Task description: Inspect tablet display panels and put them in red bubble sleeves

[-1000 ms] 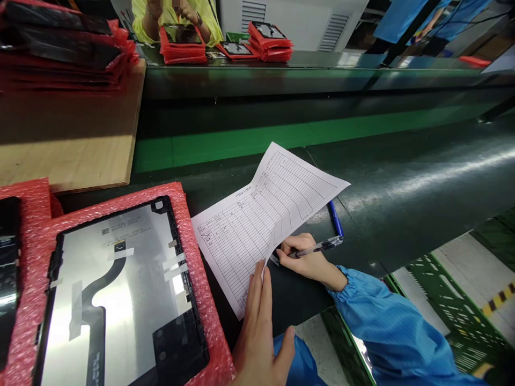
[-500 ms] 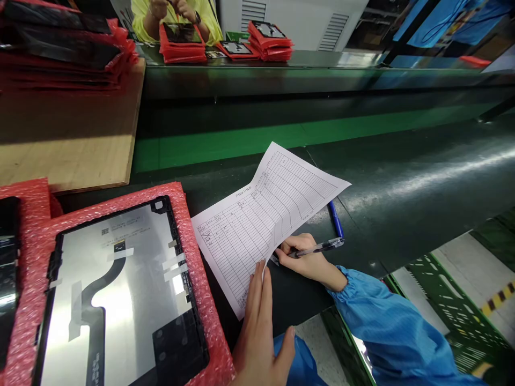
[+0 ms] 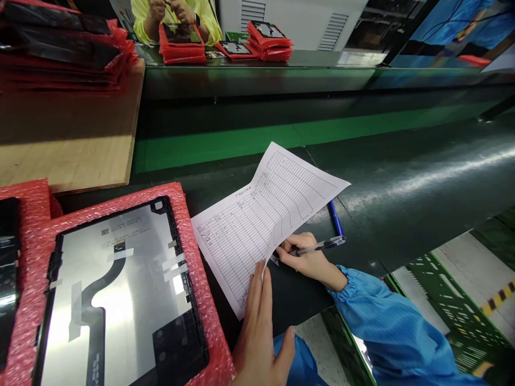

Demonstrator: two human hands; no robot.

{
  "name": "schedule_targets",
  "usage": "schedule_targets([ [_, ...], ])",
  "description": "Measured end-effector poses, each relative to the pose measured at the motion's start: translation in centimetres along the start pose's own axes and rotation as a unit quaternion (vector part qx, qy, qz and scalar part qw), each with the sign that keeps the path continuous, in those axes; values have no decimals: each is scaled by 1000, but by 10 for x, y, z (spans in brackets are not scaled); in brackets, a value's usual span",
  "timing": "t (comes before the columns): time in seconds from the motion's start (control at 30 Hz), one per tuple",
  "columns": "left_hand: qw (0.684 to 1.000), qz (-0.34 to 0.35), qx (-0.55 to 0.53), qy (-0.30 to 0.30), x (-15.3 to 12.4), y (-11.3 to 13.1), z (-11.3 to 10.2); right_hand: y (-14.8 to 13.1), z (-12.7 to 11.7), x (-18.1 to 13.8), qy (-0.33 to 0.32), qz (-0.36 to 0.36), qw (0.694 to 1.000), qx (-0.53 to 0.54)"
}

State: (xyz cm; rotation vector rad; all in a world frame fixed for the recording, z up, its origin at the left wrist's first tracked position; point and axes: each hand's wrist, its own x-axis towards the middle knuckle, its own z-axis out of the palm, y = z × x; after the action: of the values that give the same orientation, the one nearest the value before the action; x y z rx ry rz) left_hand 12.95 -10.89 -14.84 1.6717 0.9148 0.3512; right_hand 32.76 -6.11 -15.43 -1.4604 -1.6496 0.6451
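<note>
A printed form sheet (image 3: 249,225) with a ruled table lies bent on the dark bench, its right part lifted. My left hand (image 3: 261,327) rests with fingers stretched out on the sheet's lower edge. My right hand (image 3: 308,258) is closed round a black and clear pen (image 3: 322,246), beside the sheet's lower right edge; the pen's tip is hidden. Just past that hand lies a blue pen (image 3: 336,219), partly under the paper. Left of the sheet, a display panel (image 3: 132,289) with a black frame and ribbon cable lies back up on red bubble wrap (image 3: 183,220).
Stacked panels in red wrap (image 3: 80,69) stand on a wooden board (image 3: 68,128) at the upper left. Across the bench, a person in yellow sleeves (image 3: 140,24) works near more red-wrapped stacks (image 3: 269,45). A green perforated crate (image 3: 454,300) stands below the bench edge at right.
My right hand and its pen have shifted very slightly; the left hand and the sheet stay put. Across the bench, the other person's hands have moved a little.
</note>
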Motion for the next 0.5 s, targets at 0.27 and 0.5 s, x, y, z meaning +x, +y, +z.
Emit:
schedule_targets([
  [0.27,1000,-4,-1,-1,0,3,-2,2,1,-1,29,8,999,-18],
  [0.5,1000,-1,6,-6,0,5,-2,1,0,0,15,1,1000,-14],
])
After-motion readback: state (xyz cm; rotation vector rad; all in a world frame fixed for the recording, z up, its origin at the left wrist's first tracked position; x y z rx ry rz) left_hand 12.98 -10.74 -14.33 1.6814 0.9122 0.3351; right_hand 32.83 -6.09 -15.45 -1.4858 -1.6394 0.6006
